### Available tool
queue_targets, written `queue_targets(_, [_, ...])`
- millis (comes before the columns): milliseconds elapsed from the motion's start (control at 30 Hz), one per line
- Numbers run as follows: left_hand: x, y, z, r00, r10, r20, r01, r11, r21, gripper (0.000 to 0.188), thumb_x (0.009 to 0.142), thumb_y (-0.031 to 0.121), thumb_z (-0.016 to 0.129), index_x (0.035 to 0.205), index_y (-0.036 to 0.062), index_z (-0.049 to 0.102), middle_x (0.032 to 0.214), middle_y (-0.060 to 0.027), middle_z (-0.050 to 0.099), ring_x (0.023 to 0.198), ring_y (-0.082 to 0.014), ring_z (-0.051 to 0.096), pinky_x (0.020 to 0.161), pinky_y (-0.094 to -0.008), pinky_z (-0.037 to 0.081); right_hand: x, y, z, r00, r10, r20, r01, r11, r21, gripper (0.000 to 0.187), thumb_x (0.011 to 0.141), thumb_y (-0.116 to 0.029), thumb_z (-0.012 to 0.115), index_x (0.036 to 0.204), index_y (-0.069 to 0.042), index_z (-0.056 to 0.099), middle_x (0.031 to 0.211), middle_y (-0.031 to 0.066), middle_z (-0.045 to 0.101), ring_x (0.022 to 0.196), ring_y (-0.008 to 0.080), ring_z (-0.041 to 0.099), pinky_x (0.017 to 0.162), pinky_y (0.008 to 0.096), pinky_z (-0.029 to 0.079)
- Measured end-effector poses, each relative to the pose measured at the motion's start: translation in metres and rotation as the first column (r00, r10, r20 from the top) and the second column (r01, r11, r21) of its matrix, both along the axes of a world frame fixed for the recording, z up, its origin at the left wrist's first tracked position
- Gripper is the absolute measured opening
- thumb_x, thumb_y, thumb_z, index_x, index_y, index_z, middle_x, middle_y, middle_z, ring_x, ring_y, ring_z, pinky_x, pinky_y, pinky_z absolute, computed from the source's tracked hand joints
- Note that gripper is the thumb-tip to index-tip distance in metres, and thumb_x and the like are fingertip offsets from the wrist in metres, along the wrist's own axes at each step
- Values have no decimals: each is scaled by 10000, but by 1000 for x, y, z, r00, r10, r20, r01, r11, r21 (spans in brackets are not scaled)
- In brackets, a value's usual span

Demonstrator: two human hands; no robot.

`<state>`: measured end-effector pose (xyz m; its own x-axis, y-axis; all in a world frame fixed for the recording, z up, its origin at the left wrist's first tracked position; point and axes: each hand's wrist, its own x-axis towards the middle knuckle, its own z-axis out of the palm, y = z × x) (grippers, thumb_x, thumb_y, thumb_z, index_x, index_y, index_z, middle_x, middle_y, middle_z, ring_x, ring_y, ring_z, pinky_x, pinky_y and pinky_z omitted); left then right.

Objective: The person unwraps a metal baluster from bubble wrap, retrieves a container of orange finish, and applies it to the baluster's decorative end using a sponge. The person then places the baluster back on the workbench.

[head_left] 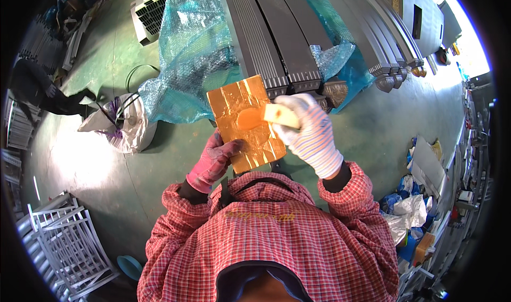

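Note:
In front of my chest is a rectangular gold-coloured metal plate [223, 106] with raised relief, tilted slightly. My left hand [215, 157], in a pink glove, is closed on its lower left edge with the thumb on the front face. A paintbrush with a pale handle [282, 116] and an orange head [250, 119] is gripped in my right hand [311, 131], which wears a white striped glove. The brush's orange head lies over the middle of the plate, a little smeared by motion. Whether it touches the surface is hard to tell.
Long dark grey profiles [287, 25] lie ahead beside teal bubble wrap [197, 51]. A white sack [130, 129] stands to the left, near a person in dark clothes [48, 89]. Metal frames [72, 243] lie lower left; bags and scraps [412, 211] are heaped at right.

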<state>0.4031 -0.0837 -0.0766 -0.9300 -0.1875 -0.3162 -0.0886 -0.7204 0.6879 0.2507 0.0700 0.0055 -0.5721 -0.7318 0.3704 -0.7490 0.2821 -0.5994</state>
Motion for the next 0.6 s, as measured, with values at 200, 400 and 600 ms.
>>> queue_targets(200, [13,-7,-3,992,88,87,-90,996,22,477,842,48,592,1291,29,432,1190,-60,568,1064,-189,568,929,-335,458,-9,10,2,990,-117,-85,139,930,339,298,656,-98,669,951,-104,622,898,94,577,723,301,613,640,360,510])
queue_targets(400, [23,-42,-6,953,292,73,-287,955,-76,448,837,-13,546,1269,49,446,1152,-69,581,1042,-201,583,901,-341,484,-2,23,-59,964,-264,-34,266,956,123,378,668,-203,732,1017,-146,596,948,93,585,781,318,615,668,398,513])
queue_targets(600, [22,-60,10,940,325,102,-308,939,-155,470,834,-1,552,1285,39,427,1166,-79,577,1036,-211,593,894,-366,496,-8,11,-86,973,-224,-53,226,892,391,393,645,-214,725,1016,-176,599,994,83,549,786,313,605,679,418,504])
